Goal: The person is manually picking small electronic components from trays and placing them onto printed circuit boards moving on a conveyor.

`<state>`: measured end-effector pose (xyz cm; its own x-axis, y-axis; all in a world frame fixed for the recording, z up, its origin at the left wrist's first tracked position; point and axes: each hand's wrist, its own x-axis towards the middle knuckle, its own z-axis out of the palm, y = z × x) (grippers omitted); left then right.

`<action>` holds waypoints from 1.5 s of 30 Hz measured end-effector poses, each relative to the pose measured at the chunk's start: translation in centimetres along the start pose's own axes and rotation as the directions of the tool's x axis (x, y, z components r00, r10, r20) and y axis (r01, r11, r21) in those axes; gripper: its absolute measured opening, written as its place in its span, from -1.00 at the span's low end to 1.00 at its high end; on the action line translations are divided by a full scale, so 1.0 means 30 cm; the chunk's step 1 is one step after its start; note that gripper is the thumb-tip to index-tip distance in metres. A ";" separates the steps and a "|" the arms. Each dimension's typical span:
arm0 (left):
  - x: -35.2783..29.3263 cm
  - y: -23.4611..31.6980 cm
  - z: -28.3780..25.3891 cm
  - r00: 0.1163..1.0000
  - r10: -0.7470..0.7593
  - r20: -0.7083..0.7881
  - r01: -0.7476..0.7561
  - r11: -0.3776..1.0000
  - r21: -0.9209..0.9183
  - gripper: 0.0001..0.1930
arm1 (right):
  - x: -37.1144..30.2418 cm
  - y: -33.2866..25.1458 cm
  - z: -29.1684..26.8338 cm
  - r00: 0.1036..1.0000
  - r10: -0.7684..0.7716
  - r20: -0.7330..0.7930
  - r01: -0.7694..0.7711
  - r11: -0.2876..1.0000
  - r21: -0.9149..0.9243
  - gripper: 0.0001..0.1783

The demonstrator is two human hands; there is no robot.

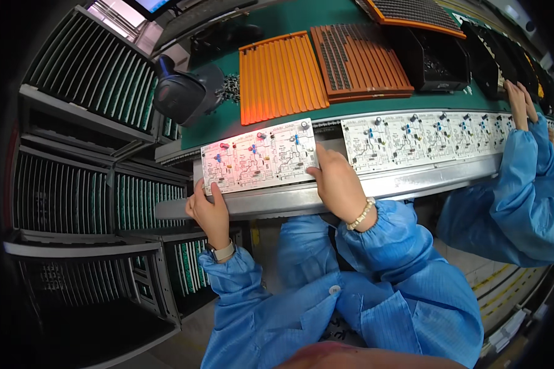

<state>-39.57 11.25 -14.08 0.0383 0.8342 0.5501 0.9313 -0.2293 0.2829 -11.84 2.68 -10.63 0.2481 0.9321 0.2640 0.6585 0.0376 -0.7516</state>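
Note:
A white circuit board (260,161) with blue, red and black parts lies tilted over the metal rail (400,184). My left hand (209,208) grips its lower left corner, thumb on top. At the right edge, my right hand (340,179) holds it between thumb and fingers. Reddish light falls on the board's left part. Another row of white circuit boards (437,138) sits along the rail to the right, apart from the one I hold. Beneath the board my fingertips are hidden.
A black handheld scanner (181,92) stands on the green bench by loose small parts (229,88). Behind the rail lie an orange ribbed tray (283,77), a brown tray (362,64) and a black bin (434,61). Board racks (64,190) fill the left. A co-worker's hands (519,103) are at right.

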 end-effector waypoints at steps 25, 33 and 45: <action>0.047 0.098 -0.058 0.943 0.068 0.326 0.008 0.974 -0.227 -0.70 | -0.052 -0.060 -0.252 0.989 -0.105 0.101 0.118 0.984 -0.134 -0.41; 0.204 0.236 -0.085 0.924 0.245 0.293 -0.205 0.966 -0.160 -0.72 | 0.026 0.002 -0.595 0.851 -0.072 0.520 0.264 0.915 -0.304 -0.46; 0.751 0.721 0.621 0.759 0.642 0.109 -0.611 0.759 -0.224 -0.57 | 0.433 0.146 -0.603 0.845 -0.130 0.519 0.303 0.916 -0.265 -0.68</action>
<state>-11.82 34.44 -10.21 0.6667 0.5404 0.5133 0.6028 -0.7960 0.0549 7.11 8.43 0.43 -0.2441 0.9697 0.0070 0.8661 0.2213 -0.4482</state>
